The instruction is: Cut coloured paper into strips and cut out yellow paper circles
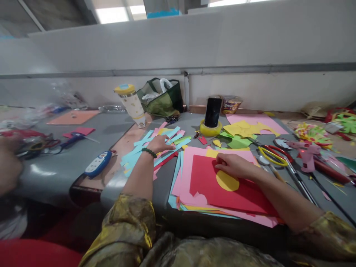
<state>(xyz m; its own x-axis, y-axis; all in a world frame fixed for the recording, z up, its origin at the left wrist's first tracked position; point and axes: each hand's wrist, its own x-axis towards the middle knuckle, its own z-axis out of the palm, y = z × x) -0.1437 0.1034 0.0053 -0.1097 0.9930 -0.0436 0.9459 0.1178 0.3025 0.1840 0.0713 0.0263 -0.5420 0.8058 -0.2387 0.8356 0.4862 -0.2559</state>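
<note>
My left hand (159,144), with a green bead bracelet on the wrist, rests on a pile of light blue paper strips (133,157), its fingers spread apart. Pink, green and red strips lie among them. My right hand (229,165) is over a red sheet (201,176) on a stack of coloured paper, its fingers curled in; what they hold, if anything, is hidden. Just below that hand, a yellow paper circle (227,181) lies on the red sheet. Pink sheets (187,159) show under the red one.
Scissors with yellow handles (274,155) and a pink glue gun (307,157) lie at the right. A phone (213,113) stands in a yellow tape roll (210,128). A tumbler (133,107) stands behind the strips. Another person's blurred arm (9,167) is at the left edge.
</note>
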